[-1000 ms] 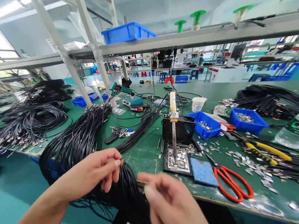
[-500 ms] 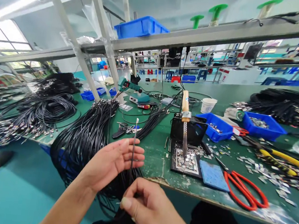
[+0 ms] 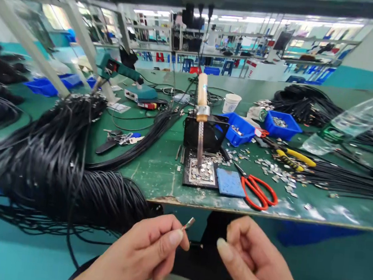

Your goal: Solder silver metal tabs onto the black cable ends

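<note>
My left hand (image 3: 142, 254) is low in the view, below the bench's front edge, its thumb and fingers pinched on a thin cable end with a small metal tip (image 3: 189, 223) that sticks up to the right. My right hand (image 3: 253, 265) is beside it, a little apart, fingers curled with the thumb pointing toward the tip; I see nothing in it. A big bundle of black cables (image 3: 55, 162) hangs over the bench edge to the left of my left hand.
On the green bench (image 3: 157, 172) a soldering iron (image 3: 201, 115) leans down onto a tray of metal pieces (image 3: 201, 173). Beside it lie a blue sponge (image 3: 229, 182), red scissors (image 3: 257, 190), yellow pliers (image 3: 292, 157), blue bins (image 3: 238, 129) and a white cup (image 3: 231, 103).
My view dropped and both hands moved down below the bench edge. The cable was held upright between both hands; now only my left hand pinches its tip and my right hand has let go.
</note>
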A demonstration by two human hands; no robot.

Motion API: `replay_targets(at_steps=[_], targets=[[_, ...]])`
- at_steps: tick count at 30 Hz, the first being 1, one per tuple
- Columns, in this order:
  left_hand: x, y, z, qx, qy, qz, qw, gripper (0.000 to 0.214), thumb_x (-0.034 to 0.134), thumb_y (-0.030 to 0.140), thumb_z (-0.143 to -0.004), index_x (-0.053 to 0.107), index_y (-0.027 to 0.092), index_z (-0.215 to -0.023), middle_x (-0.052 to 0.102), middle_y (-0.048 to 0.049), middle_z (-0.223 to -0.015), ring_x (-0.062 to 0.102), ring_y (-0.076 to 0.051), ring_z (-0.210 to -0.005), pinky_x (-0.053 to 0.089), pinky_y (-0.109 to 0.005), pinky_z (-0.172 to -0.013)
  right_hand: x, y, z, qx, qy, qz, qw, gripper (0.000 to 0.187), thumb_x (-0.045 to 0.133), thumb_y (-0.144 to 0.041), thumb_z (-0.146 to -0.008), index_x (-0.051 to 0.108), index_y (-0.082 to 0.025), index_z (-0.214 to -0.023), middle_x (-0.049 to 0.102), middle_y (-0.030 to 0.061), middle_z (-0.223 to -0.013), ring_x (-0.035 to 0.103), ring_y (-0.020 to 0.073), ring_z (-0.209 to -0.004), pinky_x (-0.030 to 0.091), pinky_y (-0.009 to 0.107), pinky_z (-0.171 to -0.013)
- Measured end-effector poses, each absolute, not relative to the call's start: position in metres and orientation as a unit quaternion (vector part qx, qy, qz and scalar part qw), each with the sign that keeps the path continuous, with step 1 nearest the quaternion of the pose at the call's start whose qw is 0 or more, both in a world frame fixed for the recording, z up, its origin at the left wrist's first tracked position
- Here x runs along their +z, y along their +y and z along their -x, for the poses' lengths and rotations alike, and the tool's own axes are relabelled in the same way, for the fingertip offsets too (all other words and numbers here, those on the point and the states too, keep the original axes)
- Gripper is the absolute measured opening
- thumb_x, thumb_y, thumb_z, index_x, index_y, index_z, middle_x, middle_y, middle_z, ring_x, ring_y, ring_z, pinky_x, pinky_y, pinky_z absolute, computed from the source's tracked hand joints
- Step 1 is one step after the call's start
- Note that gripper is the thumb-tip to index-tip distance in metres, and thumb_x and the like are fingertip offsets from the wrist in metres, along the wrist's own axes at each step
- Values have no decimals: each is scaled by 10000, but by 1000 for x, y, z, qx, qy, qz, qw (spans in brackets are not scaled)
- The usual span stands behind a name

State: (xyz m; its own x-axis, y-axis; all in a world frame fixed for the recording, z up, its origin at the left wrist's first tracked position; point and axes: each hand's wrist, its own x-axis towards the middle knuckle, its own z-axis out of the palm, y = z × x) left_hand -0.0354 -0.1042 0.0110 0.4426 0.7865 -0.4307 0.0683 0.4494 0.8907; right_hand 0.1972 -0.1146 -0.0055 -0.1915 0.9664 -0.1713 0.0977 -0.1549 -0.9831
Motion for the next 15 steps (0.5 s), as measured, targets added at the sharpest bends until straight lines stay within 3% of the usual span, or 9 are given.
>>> replay_targets(at_steps=[5, 10, 15], targets=[[7, -105, 24, 196, 450, -477, 729, 406, 493, 546, -1045, 650, 186, -941, 525, 68, -540, 288, -95, -477, 189, -231, -466, 6, -104, -192, 573, -534, 514, 350, 321, 609, -554, -997, 628, -234, -1004, 382, -62, -688, 333, 140, -632, 311, 252, -561], [14, -101, 24, 197, 437, -471, 740, 384, 488, 510, -1057, 644, 185, -923, 551, 67, -545, 258, -86, -451, 193, -218, -448, 5, -99, -181, 584, -556, 484, 339, 350, 579, -525, -1026, 625, -212, -876, 542, -31, -746, 440, 132, -683, 396, 246, -632], [17, -97, 22, 226, 454, -503, 700, 397, 550, 513, -1031, 685, 168, -888, 563, 47, -642, 337, -97, -543, 263, -222, -506, 5, -102, -182, 560, -559, 492, 364, 309, 607, -485, -1016, 651, -220, -862, 576, -22, -748, 462, 132, -671, 409, 240, -612]])
